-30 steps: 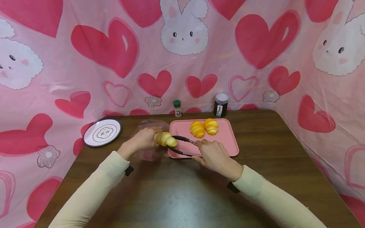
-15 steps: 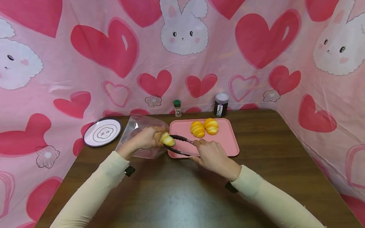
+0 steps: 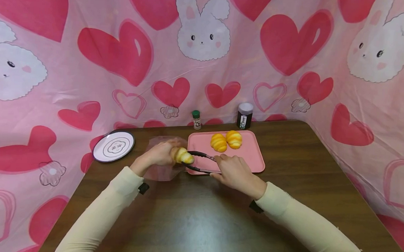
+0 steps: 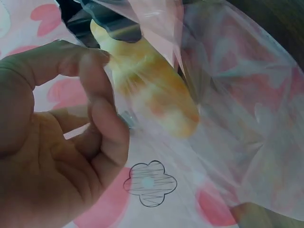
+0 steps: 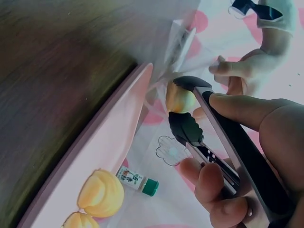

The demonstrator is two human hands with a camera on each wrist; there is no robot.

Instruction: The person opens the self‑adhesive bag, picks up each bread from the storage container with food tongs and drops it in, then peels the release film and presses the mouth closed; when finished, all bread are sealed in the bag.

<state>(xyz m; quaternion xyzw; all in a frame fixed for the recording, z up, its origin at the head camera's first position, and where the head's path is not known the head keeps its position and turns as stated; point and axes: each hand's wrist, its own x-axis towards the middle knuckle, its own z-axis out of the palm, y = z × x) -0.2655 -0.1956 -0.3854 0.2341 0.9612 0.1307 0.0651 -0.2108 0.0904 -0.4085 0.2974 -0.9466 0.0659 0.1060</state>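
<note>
My left hand (image 3: 160, 153) pinches the edge of a clear plastic bag (image 4: 247, 118) between thumb and fingers. A croissant (image 3: 183, 155) lies partly inside the bag's mouth, seen through the film in the left wrist view. Black-tipped tongs (image 5: 237, 152) grip the croissant's near end, one tip on each side. My right hand (image 3: 237, 174) holds the tongs' arms, thumb on one and curled fingers on the other. Two more croissants (image 3: 219, 142) rest side by side on a pink tray (image 3: 201, 141) behind the tongs.
A white plate (image 3: 106, 152) with a dark rim leans at the table's left edge. Behind the tray stand a green-capped shaker (image 3: 197, 121) and a dark jar (image 3: 244, 118) with a pale lid. A patterned pink cloth (image 3: 204, 73) hangs around the wooden table (image 3: 198, 219).
The bag spread out to the left half a second ago and now hangs narrower beneath my left hand. The held croissant and tongs have shifted slightly left. The tray's croissants stay put.
</note>
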